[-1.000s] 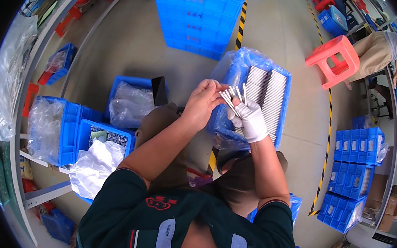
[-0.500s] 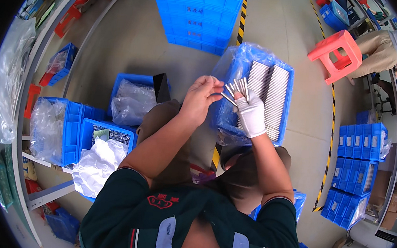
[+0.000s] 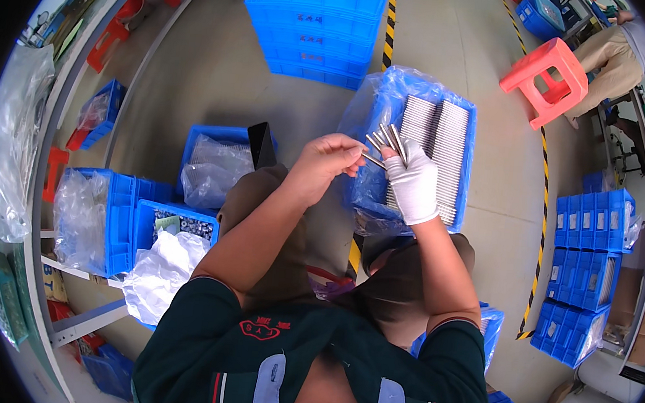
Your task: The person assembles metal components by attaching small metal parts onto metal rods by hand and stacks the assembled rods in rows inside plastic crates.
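My right hand (image 3: 415, 183), in a white glove, is closed around several slim silvery metal rods (image 3: 391, 140) that fan out past the thumb. Bare, my left hand (image 3: 331, 164) pinches the end of one metal rod (image 3: 373, 160) lying across toward the gloved hand. Both hands are above the near left part of a blue crate (image 3: 464, 175) lined with clear blue plastic. In that crate, two long rows of similar rods (image 3: 447, 155) lie stacked side by side; the glove hides part of the left row.
Left of my knees are a blue crate with a plastic bag (image 3: 214, 169), a dark phone-like slab (image 3: 261, 145) and a bin of small metal parts (image 3: 194, 227). Tall blue crates (image 3: 314, 28) stand ahead. A red stool (image 3: 548, 81) and a person (image 3: 615, 62) are at the right.
My left fingers have closed further around a single rod and shifted slightly lower. The right hand still grips its bundle, and the view has shifted a little.
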`<state>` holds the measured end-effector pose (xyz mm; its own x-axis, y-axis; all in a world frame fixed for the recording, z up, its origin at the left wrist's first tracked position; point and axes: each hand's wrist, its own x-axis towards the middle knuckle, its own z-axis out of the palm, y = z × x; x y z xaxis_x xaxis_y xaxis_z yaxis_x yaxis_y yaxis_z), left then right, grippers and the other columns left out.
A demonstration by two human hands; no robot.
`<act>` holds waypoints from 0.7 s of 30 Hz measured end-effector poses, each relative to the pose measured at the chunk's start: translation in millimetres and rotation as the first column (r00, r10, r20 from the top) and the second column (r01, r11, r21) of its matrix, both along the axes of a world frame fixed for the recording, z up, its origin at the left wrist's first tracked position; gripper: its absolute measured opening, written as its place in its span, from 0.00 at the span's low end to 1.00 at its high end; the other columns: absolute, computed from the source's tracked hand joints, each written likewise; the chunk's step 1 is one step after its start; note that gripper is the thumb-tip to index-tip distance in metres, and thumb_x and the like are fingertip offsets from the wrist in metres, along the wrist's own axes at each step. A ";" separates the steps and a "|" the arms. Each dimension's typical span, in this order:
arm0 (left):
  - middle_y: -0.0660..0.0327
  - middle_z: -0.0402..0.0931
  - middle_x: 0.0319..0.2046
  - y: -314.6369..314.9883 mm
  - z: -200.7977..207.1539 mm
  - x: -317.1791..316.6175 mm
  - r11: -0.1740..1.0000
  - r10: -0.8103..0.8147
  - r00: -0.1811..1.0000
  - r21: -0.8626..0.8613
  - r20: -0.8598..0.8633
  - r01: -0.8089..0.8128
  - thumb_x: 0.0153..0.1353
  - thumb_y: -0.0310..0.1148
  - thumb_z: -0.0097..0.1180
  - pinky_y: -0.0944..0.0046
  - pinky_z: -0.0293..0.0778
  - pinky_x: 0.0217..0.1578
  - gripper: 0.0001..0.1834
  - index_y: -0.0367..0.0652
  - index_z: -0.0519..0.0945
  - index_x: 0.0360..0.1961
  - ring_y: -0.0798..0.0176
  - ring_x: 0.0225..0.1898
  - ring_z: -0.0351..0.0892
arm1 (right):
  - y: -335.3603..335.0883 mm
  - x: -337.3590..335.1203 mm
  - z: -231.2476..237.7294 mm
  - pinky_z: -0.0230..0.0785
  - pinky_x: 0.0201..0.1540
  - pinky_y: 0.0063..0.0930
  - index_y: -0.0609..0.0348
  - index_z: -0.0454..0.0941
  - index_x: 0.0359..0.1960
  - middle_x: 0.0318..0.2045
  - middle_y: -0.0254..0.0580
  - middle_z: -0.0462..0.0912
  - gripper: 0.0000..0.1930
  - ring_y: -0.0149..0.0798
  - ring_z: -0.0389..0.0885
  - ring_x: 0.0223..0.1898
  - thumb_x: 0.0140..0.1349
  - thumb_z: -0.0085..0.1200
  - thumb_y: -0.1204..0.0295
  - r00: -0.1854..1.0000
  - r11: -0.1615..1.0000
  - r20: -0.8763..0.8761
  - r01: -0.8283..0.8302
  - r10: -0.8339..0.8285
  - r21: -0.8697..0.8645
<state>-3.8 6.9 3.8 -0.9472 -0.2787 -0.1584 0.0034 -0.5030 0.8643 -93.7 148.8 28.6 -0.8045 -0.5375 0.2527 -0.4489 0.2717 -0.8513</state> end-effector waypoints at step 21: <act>0.59 0.76 0.27 -17.3 6.0 5.7 0.994 -0.066 0.997 -0.090 0.031 0.068 0.57 0.31 0.53 0.71 0.70 0.31 0.09 0.34 0.77 0.34 0.70 0.26 0.73 | 3.5 -0.2 5.8 0.62 0.20 0.26 0.63 0.74 0.28 0.13 0.42 0.70 0.07 0.30 0.65 0.15 0.53 0.56 0.72 0.974 0.982 0.147 -0.181 0.171 0.057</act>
